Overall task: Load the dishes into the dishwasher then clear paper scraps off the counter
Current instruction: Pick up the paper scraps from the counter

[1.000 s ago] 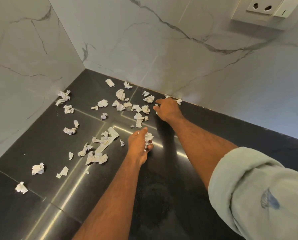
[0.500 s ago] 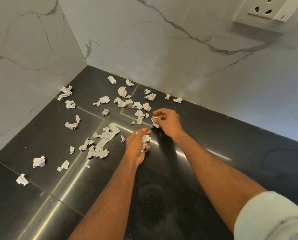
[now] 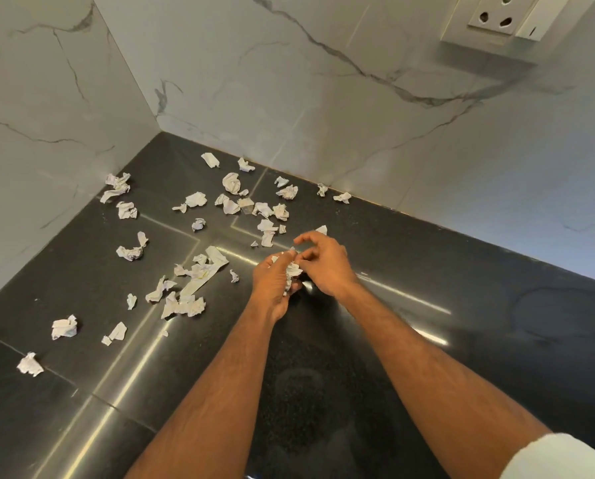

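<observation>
Several crumpled white paper scraps (image 3: 232, 183) lie scattered over the black counter (image 3: 462, 305), mostly left of centre and toward the back corner. My left hand (image 3: 272, 285) is cupped, its fingers curled round a small bunch of collected scraps (image 3: 293, 271). My right hand (image 3: 323, 264) is pressed up against it from the right, fingertips at the bunch, pinching a scrap into it. A single scrap (image 3: 322, 230) sits just behind my right hand. A long torn strip (image 3: 206, 274) lies to the left of my left hand.
White marble walls (image 3: 323, 98) meet in a corner at the back left of the counter. A wall socket (image 3: 493, 15) sits high on the right. Two scraps (image 3: 342, 197) lie against the back wall. The counter's right side holds no scraps.
My right hand drew back from the rear wall with a scrap and met my left hand. My left hand has stayed near the centre, holding its bunch.
</observation>
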A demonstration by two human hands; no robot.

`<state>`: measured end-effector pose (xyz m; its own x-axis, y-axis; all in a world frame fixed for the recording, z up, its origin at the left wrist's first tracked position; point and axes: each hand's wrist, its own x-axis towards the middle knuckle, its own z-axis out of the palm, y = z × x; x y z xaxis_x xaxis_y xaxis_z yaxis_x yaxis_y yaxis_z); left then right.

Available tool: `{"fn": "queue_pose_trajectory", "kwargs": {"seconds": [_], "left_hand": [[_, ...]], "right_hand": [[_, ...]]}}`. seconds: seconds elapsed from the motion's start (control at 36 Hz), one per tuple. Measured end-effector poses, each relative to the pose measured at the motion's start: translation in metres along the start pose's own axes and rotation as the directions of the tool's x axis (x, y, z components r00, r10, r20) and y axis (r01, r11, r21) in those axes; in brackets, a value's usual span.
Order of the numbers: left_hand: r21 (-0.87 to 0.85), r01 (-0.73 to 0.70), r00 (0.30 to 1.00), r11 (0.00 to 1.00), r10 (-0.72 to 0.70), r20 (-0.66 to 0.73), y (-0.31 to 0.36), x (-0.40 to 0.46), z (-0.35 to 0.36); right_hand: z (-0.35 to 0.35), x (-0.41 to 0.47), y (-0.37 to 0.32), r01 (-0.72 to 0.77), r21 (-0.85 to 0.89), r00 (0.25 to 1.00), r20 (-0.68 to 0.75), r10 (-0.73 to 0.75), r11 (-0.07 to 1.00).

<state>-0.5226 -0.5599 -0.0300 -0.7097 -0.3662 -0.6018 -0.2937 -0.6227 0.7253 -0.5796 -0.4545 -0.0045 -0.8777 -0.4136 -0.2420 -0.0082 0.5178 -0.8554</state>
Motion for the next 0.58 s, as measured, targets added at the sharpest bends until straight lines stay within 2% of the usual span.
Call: {"fn": "queue_pose_trajectory", "kwargs": {"seconds": [0.08, 0.17, 0.22, 0.31, 0.39, 0.42, 0.47, 0.56, 0.58], "left_hand": [[-0.002, -0.022, 0.999, 1.000, 0.022, -0.025, 0.005, 0.004, -0.004], [-0.024, -0.039, 0.998, 0.999, 0.038, -0.057, 0.009, 0.008, -0.010], [-0.039, -0.043, 0.996, 0.998, 0.040, -0.084, 0.011, 0.010, -0.015], [-0.056, -0.046, 0.994, 0.997, 0.040, -0.104, 0.014, 0.011, -0.022], [-0.066, -0.045, 0.994, 0.997, 0.038, -0.107, 0.015, 0.009, -0.028], [-0.068, -0.046, 0.994, 0.997, 0.039, -0.103, 0.015, 0.009, -0.030], [-0.075, -0.052, 0.994, 0.996, 0.044, -0.101, 0.014, 0.008, -0.032], [-0.085, -0.058, 0.994, 0.995, 0.050, -0.097, 0.013, 0.006, -0.032], [-0.082, -0.059, 0.994, 0.995, 0.051, -0.095, 0.012, 0.005, -0.032]], "right_hand": [[0.000, 0.006, -0.003, 0.035, -0.181, 0.994, -0.096, -0.053, 0.983], [-0.010, 0.021, -0.005, 0.029, -0.197, 0.992, -0.112, -0.052, 0.980], [-0.017, 0.032, -0.004, 0.040, -0.285, 0.988, -0.130, -0.080, 0.958], [-0.024, 0.046, 0.006, 0.068, -0.520, 0.996, -0.018, -0.091, 0.851], [-0.027, 0.047, 0.012, 0.139, -0.736, 0.990, 0.119, -0.076, 0.662], [-0.028, 0.046, 0.011, 0.142, -0.751, 0.990, 0.120, -0.078, 0.645], [-0.027, 0.046, 0.010, 0.095, -0.714, 0.995, 0.082, -0.052, 0.694], [-0.021, 0.041, 0.007, -0.002, -0.401, 1.000, -0.015, -0.004, 0.916], [-0.018, 0.039, 0.004, -0.002, -0.304, 1.000, -0.011, -0.001, 0.953]]}}
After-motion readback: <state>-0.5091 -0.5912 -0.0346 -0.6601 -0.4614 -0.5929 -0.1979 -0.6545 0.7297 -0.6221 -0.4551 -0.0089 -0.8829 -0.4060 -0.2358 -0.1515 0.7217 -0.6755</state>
